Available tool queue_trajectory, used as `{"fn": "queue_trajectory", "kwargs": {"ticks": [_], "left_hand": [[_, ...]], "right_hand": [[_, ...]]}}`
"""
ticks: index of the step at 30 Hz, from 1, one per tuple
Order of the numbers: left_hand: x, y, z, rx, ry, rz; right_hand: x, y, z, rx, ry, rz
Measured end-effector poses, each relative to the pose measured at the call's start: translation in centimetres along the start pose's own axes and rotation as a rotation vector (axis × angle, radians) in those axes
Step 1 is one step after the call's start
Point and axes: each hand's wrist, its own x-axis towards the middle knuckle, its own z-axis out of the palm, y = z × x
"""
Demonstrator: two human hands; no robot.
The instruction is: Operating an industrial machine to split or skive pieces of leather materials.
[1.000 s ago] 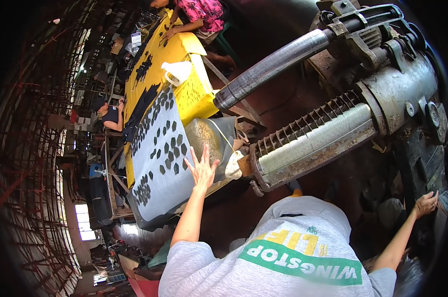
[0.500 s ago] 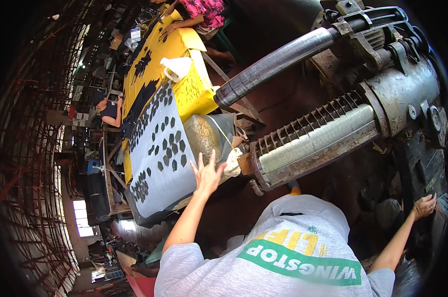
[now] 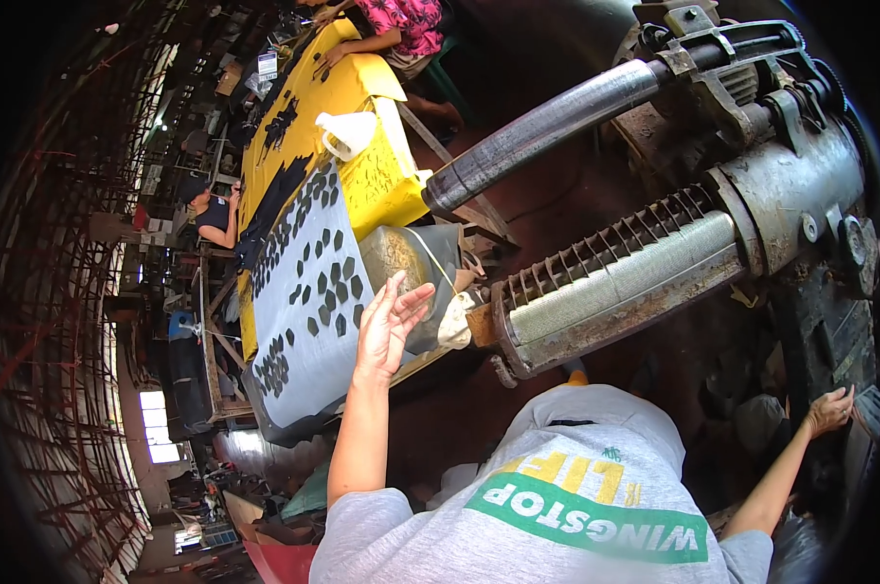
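My left hand (image 3: 391,331) is raised, fingers stretched and holding nothing, in front of the near end of a grey-covered table (image 3: 313,399). Dark, small flat cut pieces (image 3: 335,292) lie scattered in groups over that grey cover. Close to the fingers, a pale cloth bundle (image 3: 455,323) hangs on a cord at the end of a large metal machine (image 3: 625,282) with a ribbed guard and a textured roller. Far to the right, my right hand (image 3: 831,411) has its fingers drawn together beside the machine's dark lower frame (image 3: 819,331); what they hold, if anything, is hidden.
A polished metal cylinder (image 3: 547,131) juts out above the roller. On the yellow-covered table (image 3: 362,83) stands a white jug (image 3: 346,133). One person in a pink patterned shirt (image 3: 401,24) works at its far end; another person (image 3: 214,212) is at its left side.
My left hand has moved slightly left, away from the cloth bundle, and its spread fingers have come closer together. My right hand has stayed nearly in place.
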Motion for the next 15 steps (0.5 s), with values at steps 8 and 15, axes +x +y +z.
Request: {"fn": "queue_trajectory", "kwargs": {"ticks": [8,15], "left_hand": [[-0.3,0.4,2.4,0.135,-0.003,0.068],[0.0,-0.5,2.7,0.219,0.016,0.284]], "right_hand": [[0.2,-1.0,-0.8,-0.004,0.006,0.001],[-0.1,0.3,0.1,0.008,0.030,-0.009]]}}
